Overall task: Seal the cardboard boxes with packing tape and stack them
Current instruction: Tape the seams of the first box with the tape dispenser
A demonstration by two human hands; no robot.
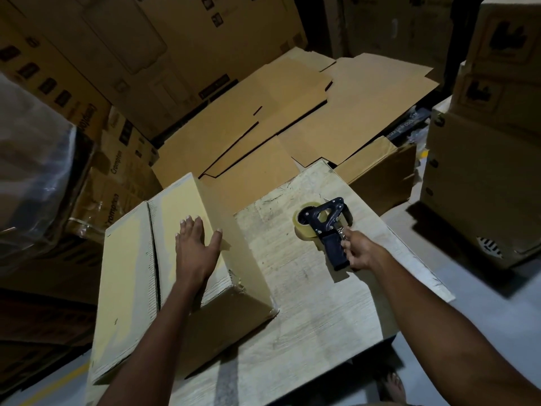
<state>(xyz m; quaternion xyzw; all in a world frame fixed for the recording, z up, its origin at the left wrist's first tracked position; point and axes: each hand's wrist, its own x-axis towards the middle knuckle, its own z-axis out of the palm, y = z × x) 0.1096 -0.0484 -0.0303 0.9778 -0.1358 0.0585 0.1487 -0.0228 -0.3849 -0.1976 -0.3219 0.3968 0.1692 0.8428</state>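
Note:
A closed cardboard box (128, 276) lies on the left of a pale wooden table (307, 317), its two top flaps meeting at a dark seam. My left hand (196, 247) presses flat on the right flap, fingers straight and spread. A black tape dispenser (328, 227) with a roll of clear tape lies on the table to the right of the box. My right hand (358, 252) grips the dispenser's handle at its near end. The dispenser is apart from the box.
Flattened cardboard sheets (278, 121) are piled behind the table. Printed cartons (117, 177) stand at the left, a plastic-wrapped stack (32, 171) at far left, tall boxes (486, 171) at the right. Grey floor (468, 303) shows to the right of the table.

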